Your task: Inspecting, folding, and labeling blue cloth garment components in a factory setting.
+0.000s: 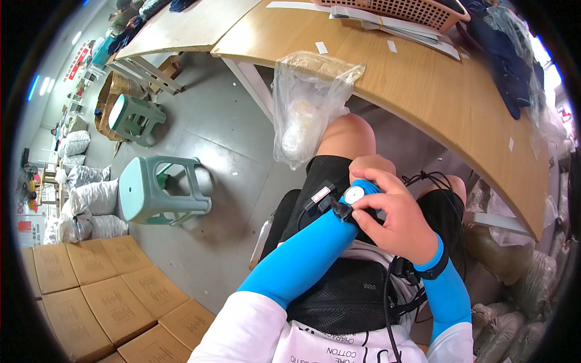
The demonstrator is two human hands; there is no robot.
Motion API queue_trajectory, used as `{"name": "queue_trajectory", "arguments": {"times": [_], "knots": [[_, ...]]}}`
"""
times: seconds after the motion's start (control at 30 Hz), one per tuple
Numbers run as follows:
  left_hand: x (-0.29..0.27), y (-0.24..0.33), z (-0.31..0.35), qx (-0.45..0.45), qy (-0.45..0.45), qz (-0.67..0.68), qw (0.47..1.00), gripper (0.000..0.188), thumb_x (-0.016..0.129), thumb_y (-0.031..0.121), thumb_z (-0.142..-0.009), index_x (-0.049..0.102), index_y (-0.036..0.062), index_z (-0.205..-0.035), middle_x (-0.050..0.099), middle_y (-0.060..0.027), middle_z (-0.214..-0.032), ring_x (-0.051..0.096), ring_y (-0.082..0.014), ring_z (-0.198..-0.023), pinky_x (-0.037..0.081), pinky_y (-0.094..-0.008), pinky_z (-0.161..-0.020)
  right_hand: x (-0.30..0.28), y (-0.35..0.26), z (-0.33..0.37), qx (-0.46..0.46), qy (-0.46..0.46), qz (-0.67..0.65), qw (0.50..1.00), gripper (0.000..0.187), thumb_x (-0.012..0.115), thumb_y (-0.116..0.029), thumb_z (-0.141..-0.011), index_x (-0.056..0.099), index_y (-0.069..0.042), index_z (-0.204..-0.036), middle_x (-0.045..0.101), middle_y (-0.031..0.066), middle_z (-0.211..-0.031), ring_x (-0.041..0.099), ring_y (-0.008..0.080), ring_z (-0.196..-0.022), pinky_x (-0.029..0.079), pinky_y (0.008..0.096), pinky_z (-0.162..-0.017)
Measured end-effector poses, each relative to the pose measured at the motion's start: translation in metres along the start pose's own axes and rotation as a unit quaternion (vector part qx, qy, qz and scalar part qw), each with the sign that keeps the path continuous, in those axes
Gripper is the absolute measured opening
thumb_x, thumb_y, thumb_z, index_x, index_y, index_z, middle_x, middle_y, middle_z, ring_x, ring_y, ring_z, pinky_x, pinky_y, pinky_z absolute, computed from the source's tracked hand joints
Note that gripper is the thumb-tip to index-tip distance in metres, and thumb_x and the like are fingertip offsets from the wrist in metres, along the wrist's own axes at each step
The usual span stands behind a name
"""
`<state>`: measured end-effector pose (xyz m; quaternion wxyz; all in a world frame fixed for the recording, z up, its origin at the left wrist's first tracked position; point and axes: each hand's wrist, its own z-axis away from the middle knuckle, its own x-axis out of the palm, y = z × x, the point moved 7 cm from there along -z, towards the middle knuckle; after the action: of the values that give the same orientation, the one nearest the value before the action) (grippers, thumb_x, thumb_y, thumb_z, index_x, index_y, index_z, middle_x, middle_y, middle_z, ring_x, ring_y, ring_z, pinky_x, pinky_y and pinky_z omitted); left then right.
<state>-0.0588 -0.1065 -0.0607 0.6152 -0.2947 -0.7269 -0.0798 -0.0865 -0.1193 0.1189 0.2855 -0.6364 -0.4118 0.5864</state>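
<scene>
Right hand (402,221) sits over left wrist, fingers (369,209) pinched on a small round white disc (354,194) w/ black strap (339,210), worn on the blue sleeve (308,257). Left hand (369,164) is mostly hidden under the right; can't tell its fingers. Disc looks light, rigid, smooth, prob. slippery; best held by its rim. Strap is soft and bendy. Thin clear bag (305,106) hangs off the surface (423,91) edge nearby, limp and crinkly.
</scene>
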Motion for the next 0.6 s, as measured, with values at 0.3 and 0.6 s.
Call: {"name": "queue_trajectory", "arguments": {"times": [0.3,0.6], "knots": [[0.027,-0.017,-0.017,-0.094,0.017,-0.105,0.99,0.028,0.073,0.028,-0.095,0.069,0.0112,-0.117,0.071,-0.0043,-0.113,0.066,-0.0131,-0.107,0.054,-0.0272,-0.088,0.014,0.001,-0.033,-0.065,-0.121,0.113,0.984,0.022,0.081,-0.023,-0.082,0.074,-0.003,-0.091,0.07,0.0124,-0.119,0.067,0.0334,-0.105,0.049,0.0449,-0.1],[0.051,-0.02,-0.027,-0.17,0.039,-0.21,0.962,0.023,0.07,0.028,-0.097,0.07,0.009,-0.11,0.071,-0.0052,-0.106,0.066,-0.0135,-0.098,0.054,-0.0276,-0.083,0.018,0.014,-0.046,-0.036,-0.169,0.044,0.984,0.026,0.078,-0.032,-0.085,0.073,-0.007,-0.087,0.074,0.0079,-0.109,0.069,0.0296,-0.103,0.053,0.0414,-0.088]]}}
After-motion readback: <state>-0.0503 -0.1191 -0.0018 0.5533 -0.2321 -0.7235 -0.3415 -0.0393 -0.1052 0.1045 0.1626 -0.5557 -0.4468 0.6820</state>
